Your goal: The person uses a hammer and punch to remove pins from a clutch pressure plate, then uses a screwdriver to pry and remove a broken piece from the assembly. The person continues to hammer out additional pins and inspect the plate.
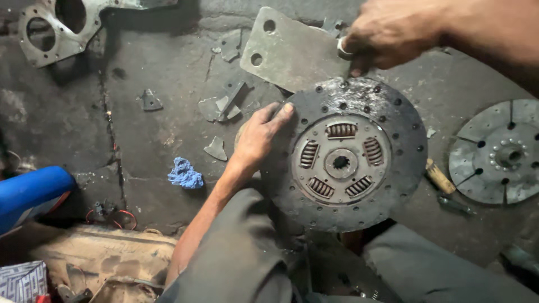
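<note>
Pressed flat, the left hand (259, 133) lies open with fingers spread on the left rim of a dark clutch disc (343, 154), steadying it without curling round anything. Seen from the head camera, the disc rests near the middle of the grimy floor (157, 140), just in front of the person's knees, its splined hub and four coil springs facing up and a ring of small holes running round its friction face. At the disc's top edge the right hand (393, 31) is closed — its fingers pinch a small pale object (343, 47), too hidden to name, whose tip seems to meet the worn, shiny patch on the rim. Behind that hand a flat grey metal plate (292, 53) with two holes lies tilted on the floor, touching or just passing under the disc's upper edge. A second, lighter clutch disc (499, 151) lies well apart to the right, with a wooden-handled tool (439, 177) between the two. A blue rag (185, 174) sits left of the forearm, and a bright blue cylinder (31, 193) lies at the far left edge.
</note>
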